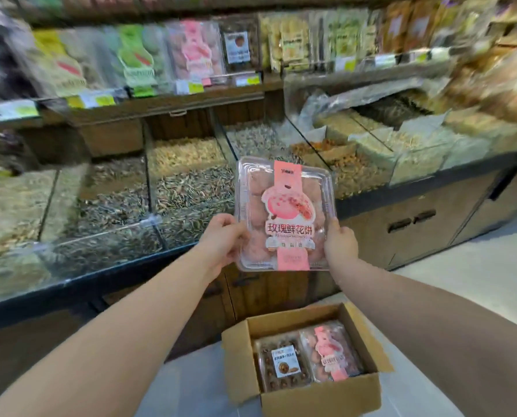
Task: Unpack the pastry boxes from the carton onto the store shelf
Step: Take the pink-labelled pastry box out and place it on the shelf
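Pink pastry box — left hand, right hand.

- A dark-edged counter of glass-walled bulk bins runs across the left and turns a corner toward the right.
- Brown wooden cabinet doors with dark slot handles sit below the counter's front edge.
- A brown wooden store shelf rises behind the bins, with yellow-and-white price tags along its front edge.
- A pale grey smooth floor lies at the lower right.
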Tool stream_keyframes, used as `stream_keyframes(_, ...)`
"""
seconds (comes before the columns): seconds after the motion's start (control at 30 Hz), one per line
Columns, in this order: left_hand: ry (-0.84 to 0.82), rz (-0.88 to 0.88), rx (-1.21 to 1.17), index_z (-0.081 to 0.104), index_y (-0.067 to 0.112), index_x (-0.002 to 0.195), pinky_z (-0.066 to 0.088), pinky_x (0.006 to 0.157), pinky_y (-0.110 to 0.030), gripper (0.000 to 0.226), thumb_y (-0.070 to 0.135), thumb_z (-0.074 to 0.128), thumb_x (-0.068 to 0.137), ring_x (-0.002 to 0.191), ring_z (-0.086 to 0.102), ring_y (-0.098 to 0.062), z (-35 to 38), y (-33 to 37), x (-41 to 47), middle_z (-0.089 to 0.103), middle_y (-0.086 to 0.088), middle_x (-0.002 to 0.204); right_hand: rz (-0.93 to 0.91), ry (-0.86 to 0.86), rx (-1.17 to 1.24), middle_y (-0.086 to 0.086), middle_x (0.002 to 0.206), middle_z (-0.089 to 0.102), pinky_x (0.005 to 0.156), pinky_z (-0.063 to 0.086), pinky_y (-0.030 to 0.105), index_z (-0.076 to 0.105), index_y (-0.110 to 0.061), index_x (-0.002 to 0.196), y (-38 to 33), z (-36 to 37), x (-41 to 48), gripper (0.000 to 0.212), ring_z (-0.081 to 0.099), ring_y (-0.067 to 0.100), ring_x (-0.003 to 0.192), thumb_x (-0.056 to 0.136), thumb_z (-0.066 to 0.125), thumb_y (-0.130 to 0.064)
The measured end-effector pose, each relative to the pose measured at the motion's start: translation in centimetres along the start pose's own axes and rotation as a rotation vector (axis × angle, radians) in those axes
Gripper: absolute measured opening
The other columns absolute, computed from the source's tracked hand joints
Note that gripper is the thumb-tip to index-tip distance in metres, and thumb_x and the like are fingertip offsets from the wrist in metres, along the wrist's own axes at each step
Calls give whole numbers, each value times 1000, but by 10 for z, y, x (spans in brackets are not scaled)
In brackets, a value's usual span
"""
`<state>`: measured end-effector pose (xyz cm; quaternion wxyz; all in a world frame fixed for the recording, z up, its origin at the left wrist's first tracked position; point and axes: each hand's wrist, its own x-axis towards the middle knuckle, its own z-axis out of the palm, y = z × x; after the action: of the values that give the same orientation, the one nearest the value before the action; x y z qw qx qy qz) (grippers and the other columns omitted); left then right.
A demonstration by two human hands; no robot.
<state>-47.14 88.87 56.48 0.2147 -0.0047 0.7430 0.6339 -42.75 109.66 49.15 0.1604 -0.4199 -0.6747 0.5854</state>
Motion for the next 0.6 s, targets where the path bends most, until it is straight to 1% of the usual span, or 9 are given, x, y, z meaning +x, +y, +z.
stream_keyframes(0.1,52,79,-2,47,21,89,55,62,-34,16,26,62,88,67,62,-22,-11,47,-6,63,-9,82,-104,20,3,13,104,61,78,50,38,53,-3,117,-53,-1,-10,50,60,31,92,99,32,-45)
stream_keyframes(0.17,62,158,82,49,22,93,56,78,-49,21,38,61,86,81,68,-30,-20,78,-5,68,-18,95,-174,18,3,15,100,61,81,50,40,56,-2,112,-87,0,-9,52,60,33,92,98,32,-47)
stream_keyframes(0.2,72,196,127,49,22,94,55,81,-50,23,40,61,86,84,69,-32,-24,89,-2,69,-17,96,-216,18,-17,15,100,61,81,49,39,56,-2,112,-100,0,-6,53,60,33,93,98,32,-47)
stream_keyframes(0.27,99,258,231,49,17,95,55,74,-41,22,36,60,89,76,64,-29,-31,109,10,66,-11,88,-272,20,-44,16,107,61,87,48,41,54,-4,116,-124,1,5,54,59,34,97,98,31,-49)
stream_keyframes(0.33,102,266,252,49,14,97,53,67,-39,20,27,62,90,70,60,-25,-37,129,28,62,-11,87,-358,21,-112,18,112,60,89,46,41,53,-5,117,-150,4,23,51,57,36,102,98,32,-47)
stream_keyframes(0.4,95,231,222,49,14,94,59,73,-45,19,15,66,87,76,67,-31,-40,143,50,66,-16,95,-466,14,-237,19,112,61,82,42,37,54,-7,110,-173,9,45,41,57,35,101,100,32,-40)
stream_keyframes(0.47,114,204,210,49,16,91,58,81,-52,20,7,66,85,90,70,-37,-44,154,74,68,-20,102,-547,-13,-358,16,106,63,74,40,33,54,-13,100,-191,17,66,31,57,30,91,101,33,-36)
stream_keyframes(0.53,164,227,203,49,17,89,58,80,-51,18,6,63,86,90,69,-36,-48,164,96,67,-18,100,-607,-53,-499,15,103,65,71,40,32,56,-13,97,-208,27,89,30,58,29,89,101,34,-34)
stream_keyframes(0.6,217,289,229,50,21,87,59,78,-48,17,10,63,88,87,66,-32,-52,171,114,61,-11,93,-638,-93,-642,16,106,66,72,43,32,60,-10,101,-225,39,111,35,61,32,94,101,35,-33)
